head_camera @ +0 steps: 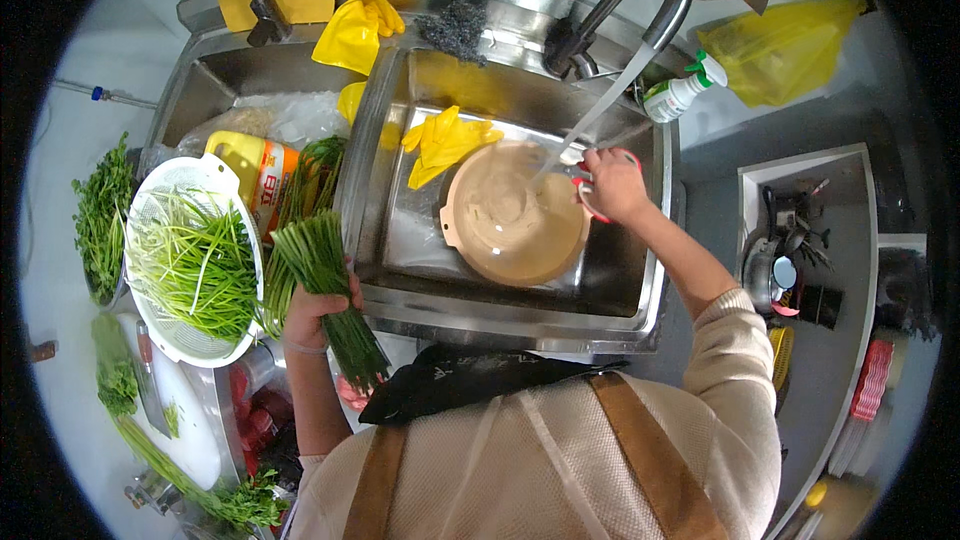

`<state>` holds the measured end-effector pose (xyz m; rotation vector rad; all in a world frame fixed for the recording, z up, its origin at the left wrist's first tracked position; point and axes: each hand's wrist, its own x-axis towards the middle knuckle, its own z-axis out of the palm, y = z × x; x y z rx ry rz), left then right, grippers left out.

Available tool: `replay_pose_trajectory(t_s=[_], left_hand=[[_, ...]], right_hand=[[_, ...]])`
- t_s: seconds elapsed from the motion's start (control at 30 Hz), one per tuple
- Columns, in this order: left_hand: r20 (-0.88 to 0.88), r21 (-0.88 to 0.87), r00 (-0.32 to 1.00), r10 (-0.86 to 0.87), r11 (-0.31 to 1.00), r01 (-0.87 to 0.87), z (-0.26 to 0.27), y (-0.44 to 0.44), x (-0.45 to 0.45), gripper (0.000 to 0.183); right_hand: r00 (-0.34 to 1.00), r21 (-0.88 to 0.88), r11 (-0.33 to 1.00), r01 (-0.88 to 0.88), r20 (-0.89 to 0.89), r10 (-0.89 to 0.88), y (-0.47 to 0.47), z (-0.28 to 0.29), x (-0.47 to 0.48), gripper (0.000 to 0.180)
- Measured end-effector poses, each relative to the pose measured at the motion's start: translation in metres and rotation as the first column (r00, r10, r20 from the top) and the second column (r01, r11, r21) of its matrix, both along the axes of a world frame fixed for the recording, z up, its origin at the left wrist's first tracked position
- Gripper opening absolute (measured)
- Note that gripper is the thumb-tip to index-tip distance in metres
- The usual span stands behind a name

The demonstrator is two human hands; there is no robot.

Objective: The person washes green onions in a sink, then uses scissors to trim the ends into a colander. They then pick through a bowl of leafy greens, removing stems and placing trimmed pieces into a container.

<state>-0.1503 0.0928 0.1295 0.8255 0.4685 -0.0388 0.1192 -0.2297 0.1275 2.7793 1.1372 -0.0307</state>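
My left hand (319, 311) grips a thick bunch of green garlic chives (322, 247) in front of the left sink's near edge. In my right hand (616, 184) are red-handled scissors (592, 202), held over the right rim of a beige plastic basin (487, 255); their blades cannot be made out. The basin sits in the right sink, and water (600, 109) runs into it from a curved faucet (667, 7). A white colander (161, 341) of cut green stalks (202, 262) stands to the left of my left hand.
Yellow rubber gloves (446, 142) lie behind the basin. The left sink (217, 64) holds a yellow jug (244, 165) and more greens. A cleaver (150, 382) rests on a white cutting board (191, 420) at the left. A spray bottle (675, 97) stands at the back right.
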Motion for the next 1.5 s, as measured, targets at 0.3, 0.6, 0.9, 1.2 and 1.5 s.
replay_pose_trajectory(t_s=[0.3,0.6,0.9,1.2,1.5], left_hand=[[0.045,0.003,0.99,-0.132,0.991,0.132,-0.003,-0.001,0.028,0.057],[0.034,0.024,0.988,-0.152,0.988,0.151,-0.006,0.004,0.032,0.059],[0.034,0.054,0.985,-0.17,0.984,0.168,-0.002,0.002,0.041,0.061],[0.066,0.034,0.98,-0.185,0.982,0.183,0.009,-0.002,0.062,0.058],[0.306,-0.158,0.905,-0.295,0.922,0.353,0.01,-0.012,0.109,0.064]], right_hand=[[0.997,-0.054,0.996,0.067,0.032,-0.065,-0.005,0.024,-0.001,0.04],[-0.117,-0.109,0.048,0.993,-0.967,0.225,-0.024,-0.006,0.093,0.014],[0.474,0.403,-0.255,0.879,-0.801,0.366,0.022,-0.003,0.159,0.016],[0.649,0.696,-0.502,0.513,-0.697,-0.305,0.016,-0.051,0.156,0.033],[0.621,0.565,-0.281,0.776,-0.763,0.179,0.011,-0.029,0.172,0.008]])
